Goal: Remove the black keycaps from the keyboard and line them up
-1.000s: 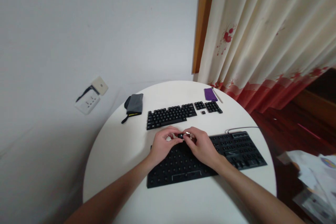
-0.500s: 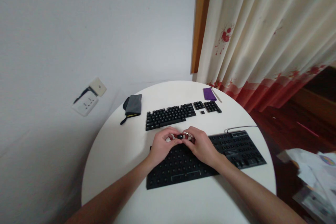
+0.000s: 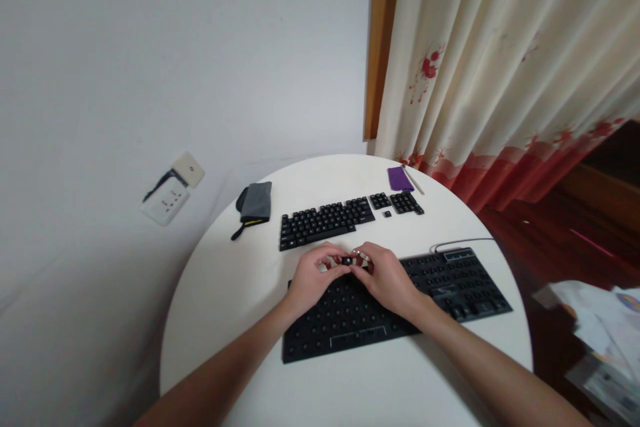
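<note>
A small black keycap is pinched between the fingertips of both hands. My left hand is closed on its left side, and my right hand, with a ring on a finger, is closed on its right side. Both hands are above the upper part of a black keyboard base whose keys are off, leaving rows of bare stems. Hands and forearms cover part of that base. Beyond them, removed black keycaps lie grouped in keyboard order, with one loose keycap apart from the groups.
All of this lies on a round white table. A grey pouch is at the far left, a purple cloth and a thin stick at the far right. The keyboard's cable curves towards the right edge. A wall and curtain stand behind.
The view has shifted slightly. Both hands stay together over the keyboard base with the keycap between their fingertips, which seems to have turned a little.
</note>
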`<state>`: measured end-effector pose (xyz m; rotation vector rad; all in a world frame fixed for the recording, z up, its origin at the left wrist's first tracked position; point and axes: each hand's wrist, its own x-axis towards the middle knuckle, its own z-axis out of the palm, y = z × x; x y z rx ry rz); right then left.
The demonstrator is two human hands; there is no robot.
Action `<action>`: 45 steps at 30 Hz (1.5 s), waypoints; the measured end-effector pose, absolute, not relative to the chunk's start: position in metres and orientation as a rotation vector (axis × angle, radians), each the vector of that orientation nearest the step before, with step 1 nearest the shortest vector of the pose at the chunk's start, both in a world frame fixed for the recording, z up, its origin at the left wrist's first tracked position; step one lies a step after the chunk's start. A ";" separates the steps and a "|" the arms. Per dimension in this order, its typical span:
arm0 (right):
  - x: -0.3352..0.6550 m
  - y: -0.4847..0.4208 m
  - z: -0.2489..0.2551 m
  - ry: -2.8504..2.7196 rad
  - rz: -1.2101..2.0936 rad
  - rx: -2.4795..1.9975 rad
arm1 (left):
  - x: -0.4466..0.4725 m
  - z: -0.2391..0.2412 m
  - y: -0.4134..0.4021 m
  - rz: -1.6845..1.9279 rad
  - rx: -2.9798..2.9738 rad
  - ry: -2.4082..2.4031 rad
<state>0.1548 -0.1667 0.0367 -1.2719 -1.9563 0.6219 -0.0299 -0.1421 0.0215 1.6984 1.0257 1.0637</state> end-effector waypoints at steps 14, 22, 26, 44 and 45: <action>0.189 -0.100 0.019 -1.996 0.454 -1.909 | -0.035 0.018 -0.135 1.123 1.695 1.163; 0.184 -0.085 0.007 -1.972 0.437 -2.014 | -0.034 0.019 -0.136 1.124 1.713 1.150; 0.183 -0.086 0.002 -1.932 0.411 -2.082 | -0.033 0.020 -0.136 1.138 1.726 1.131; 0.173 -0.071 0.003 -1.902 0.426 -2.072 | -0.033 0.019 -0.138 1.143 1.732 1.130; 0.172 -0.071 0.003 -1.903 0.427 -2.071 | -0.033 0.019 -0.138 1.144 1.732 1.130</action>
